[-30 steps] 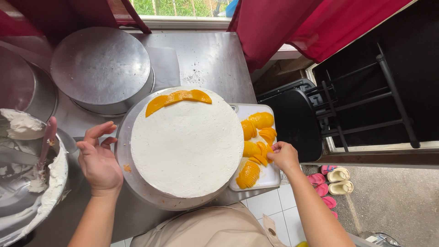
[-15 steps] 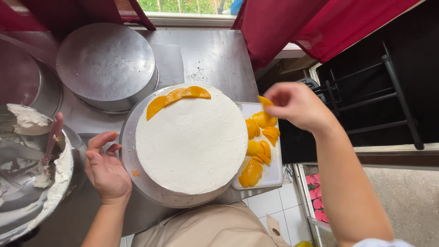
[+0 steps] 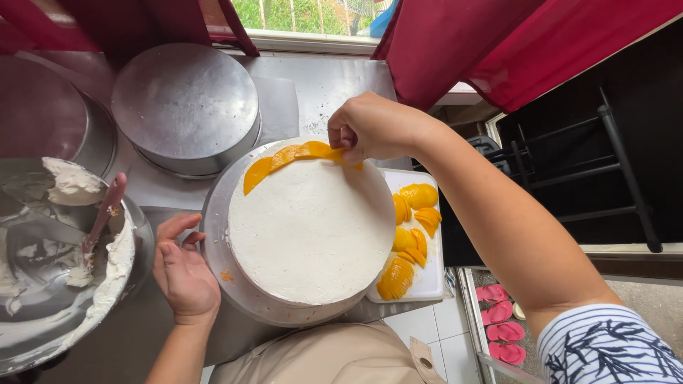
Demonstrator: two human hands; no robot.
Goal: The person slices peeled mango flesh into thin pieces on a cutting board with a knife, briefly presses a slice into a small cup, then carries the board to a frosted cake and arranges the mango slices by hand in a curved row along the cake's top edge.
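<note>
At the cake's (image 3: 311, 231) one o'clock edge, the right hand (image 3: 373, 129) pinches a soft, slippery, easily torn peach slice (image 3: 340, 154) by its end, while the left hand (image 3: 183, 270) rests open at nine o'clock.

The cake (image 3: 313, 235) is plain white on top, with an arc of orange-yellow peach slices (image 3: 288, 158) along its far edge; the round stand (image 3: 217, 256) beneath it is dull silver-grey, marked by one small orange smear; more peach slices (image 3: 411, 238), orange shading to yellow, lie on a white cutting board (image 3: 427, 284); the mixing bowl (image 3: 43, 334) is shiny steel streaked with white cream, and the spatula (image 3: 103, 213) in it is muted pink; the upturned cake pan (image 3: 185, 107) is matte grey; the curtains (image 3: 512, 43) are deep red; the sleeve (image 3: 605, 348) is white with dark navy stripes and a branching pattern; the slippers (image 3: 498, 331) on the floor are bright pink; the apron (image 3: 327, 359) is beige.
</note>
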